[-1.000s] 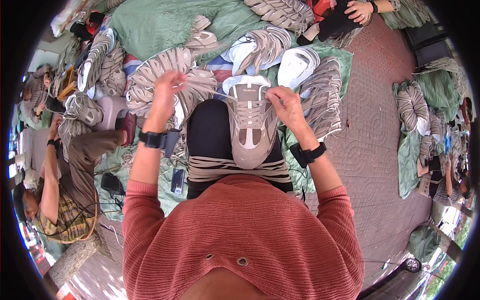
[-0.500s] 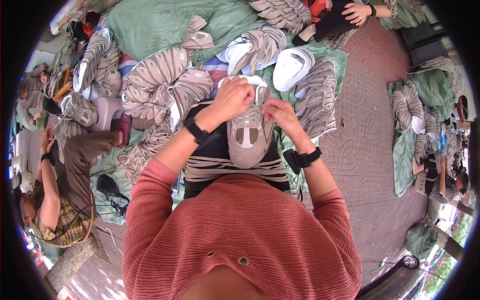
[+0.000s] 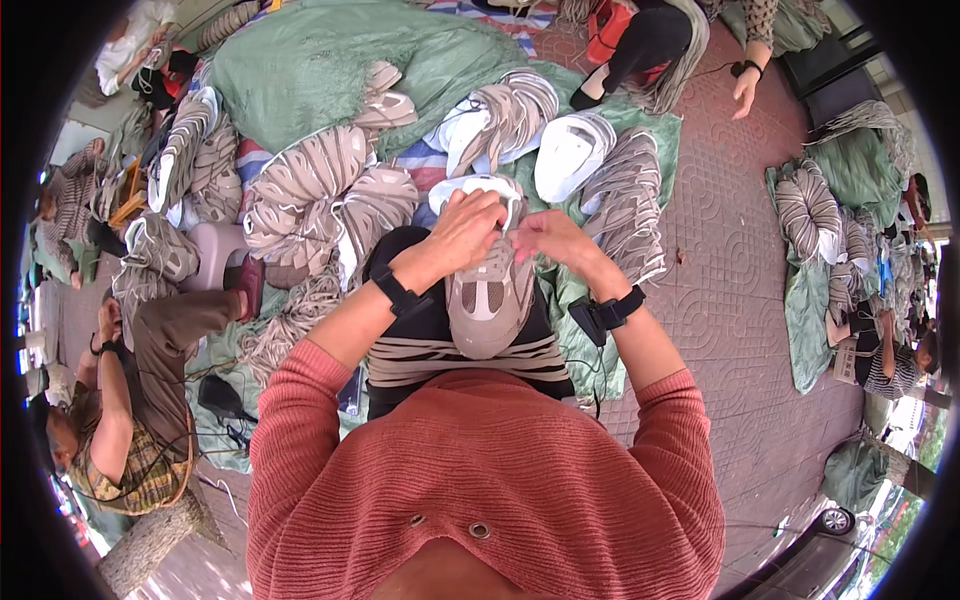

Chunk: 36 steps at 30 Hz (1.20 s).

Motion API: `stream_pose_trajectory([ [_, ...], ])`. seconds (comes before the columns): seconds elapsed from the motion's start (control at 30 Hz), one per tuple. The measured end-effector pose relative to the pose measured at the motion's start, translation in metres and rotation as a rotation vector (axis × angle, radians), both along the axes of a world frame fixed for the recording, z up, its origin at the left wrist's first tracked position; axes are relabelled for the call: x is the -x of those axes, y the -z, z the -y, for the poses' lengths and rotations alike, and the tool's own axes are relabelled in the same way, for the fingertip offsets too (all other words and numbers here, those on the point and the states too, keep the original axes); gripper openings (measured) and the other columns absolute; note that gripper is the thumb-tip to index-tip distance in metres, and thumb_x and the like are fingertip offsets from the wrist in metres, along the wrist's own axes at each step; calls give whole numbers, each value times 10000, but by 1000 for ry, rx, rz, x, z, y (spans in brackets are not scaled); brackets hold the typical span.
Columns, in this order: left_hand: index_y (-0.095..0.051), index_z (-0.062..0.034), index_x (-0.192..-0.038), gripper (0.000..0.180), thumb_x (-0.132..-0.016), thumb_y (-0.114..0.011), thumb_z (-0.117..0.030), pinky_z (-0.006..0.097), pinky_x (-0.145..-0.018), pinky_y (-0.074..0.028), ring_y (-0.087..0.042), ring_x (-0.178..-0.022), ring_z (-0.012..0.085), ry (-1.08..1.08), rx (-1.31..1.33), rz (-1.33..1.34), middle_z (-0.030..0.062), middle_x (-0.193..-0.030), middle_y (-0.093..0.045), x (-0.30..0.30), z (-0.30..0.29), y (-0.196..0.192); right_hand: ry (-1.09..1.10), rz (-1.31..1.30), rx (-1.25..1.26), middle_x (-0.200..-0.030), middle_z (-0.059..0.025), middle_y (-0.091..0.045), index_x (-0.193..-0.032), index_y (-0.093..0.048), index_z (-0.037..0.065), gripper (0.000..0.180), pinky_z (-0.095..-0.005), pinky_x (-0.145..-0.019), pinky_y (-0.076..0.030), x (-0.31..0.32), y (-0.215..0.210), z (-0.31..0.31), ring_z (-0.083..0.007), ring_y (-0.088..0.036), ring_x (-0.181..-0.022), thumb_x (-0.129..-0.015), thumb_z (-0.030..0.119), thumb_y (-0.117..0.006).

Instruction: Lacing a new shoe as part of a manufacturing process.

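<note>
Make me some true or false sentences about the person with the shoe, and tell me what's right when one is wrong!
1. The shoe on the person's lap has its toe pointing toward the person. True.
2. The person's left hand is down on the floor. False: the left hand is over the upper part of the shoe.
3. The right hand is next to the left hand. True.
4. Both of the person's wrists are bare. False: there is a black band on the left wrist and another black strap on the right.
5. The big sheet near the top is bright yellow. False: the sheet is green.
6. The person's sweater is reddish. True.
</note>
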<state>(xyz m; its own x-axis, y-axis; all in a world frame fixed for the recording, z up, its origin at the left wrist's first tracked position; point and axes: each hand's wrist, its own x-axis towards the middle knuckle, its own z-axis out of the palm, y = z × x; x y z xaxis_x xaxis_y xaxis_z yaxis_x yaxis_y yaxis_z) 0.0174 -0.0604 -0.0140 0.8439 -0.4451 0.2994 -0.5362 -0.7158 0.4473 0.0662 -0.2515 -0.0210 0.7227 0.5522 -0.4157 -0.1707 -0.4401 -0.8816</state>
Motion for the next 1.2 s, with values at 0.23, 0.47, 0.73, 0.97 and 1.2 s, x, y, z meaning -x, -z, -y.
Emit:
stream_pose_trajectory([
  [0.23,-550,-71,-784,120,-682,-606,-43,376,-702,-336,-525,-795,244,-51,153,-137,54,-766,-516,-3,-4,9,-176,689,-134,-1044,-59,-511,-1143,-556,171,538,-333,-833,-415,-18,10,-7,-235,-464,-994,-659,218,-785],
  [0.47,-534,-55,-753,61,-719,-584,-46,378,-647,-394,-534,-699,275,-138,108,160,88,-727,-526,-20,-51,-10,-151,556,-136,-1029,-62,-561,-1033,-599,153,311,-343,-800,-407,-13,5,-1,-247,-495,-967,-779,317,-675],
  [0.73,-635,-24,-825,206,-782,-635,-226,283,-644,-480,-609,-665,146,-1093,86,414,84,-718,-642,0,-359,-101,-197,589,-67,-1083,-25,-543,-1086,-566,155,261,-313,-824,-413,-8,4,-3,-224,-447,-984,-885,319,-535],
  [0.97,-615,-12,-894,207,-825,-607,-207,221,-610,-432,-546,-633,88,-927,620,216,17,-694,-587,22,-351,-80,-251,661,-18,-1062,-38,-554,-1064,-573,143,229,-324,-803,-419,-11,-5,-4,-245,-481,-914,-861,249,-575],
  [1.2,-559,-23,-911,128,-832,-565,-124,253,-648,-442,-565,-680,147,-849,1271,-81,37,-771,-578,15,-304,-55,-358,1080,13,-902,-39,-515,-919,-619,138,184,-346,-779,-398,-1,-36,-14,-237,-528,-856,-740,147,-662],
])
